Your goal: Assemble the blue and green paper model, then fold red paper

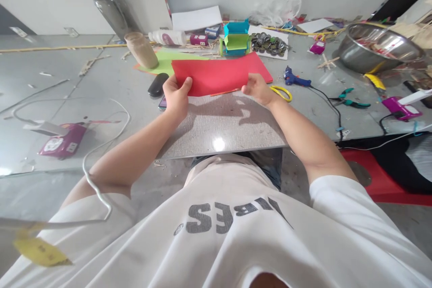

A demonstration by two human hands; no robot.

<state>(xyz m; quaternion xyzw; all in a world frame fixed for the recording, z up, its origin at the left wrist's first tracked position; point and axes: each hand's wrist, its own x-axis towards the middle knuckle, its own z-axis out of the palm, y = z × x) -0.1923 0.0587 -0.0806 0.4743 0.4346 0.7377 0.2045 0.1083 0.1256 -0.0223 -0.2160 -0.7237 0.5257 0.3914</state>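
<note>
A red sheet of paper (211,76) is held up over the grey board in front of me. My left hand (177,96) grips its left edge, thumb on the near face and fingers behind. At the lower right corner, my right hand (259,90) is closed on the sheet with curled fingers. More red paper (262,68) lies behind it on the table. Yellow-handled scissors (281,93) rest just beyond my right hand, their blades hidden. A black oval case (158,85) sits beside my left hand, and a phone's edge (162,103) shows below it.
A blue glue gun (296,76), pliers (351,99) and a metal bowl (378,47) are to the right. At the back stand a folded blue-green paper piece (236,38), bottle caps (270,44) and a tall bottle (111,6). A white cable (126,119) loops at left.
</note>
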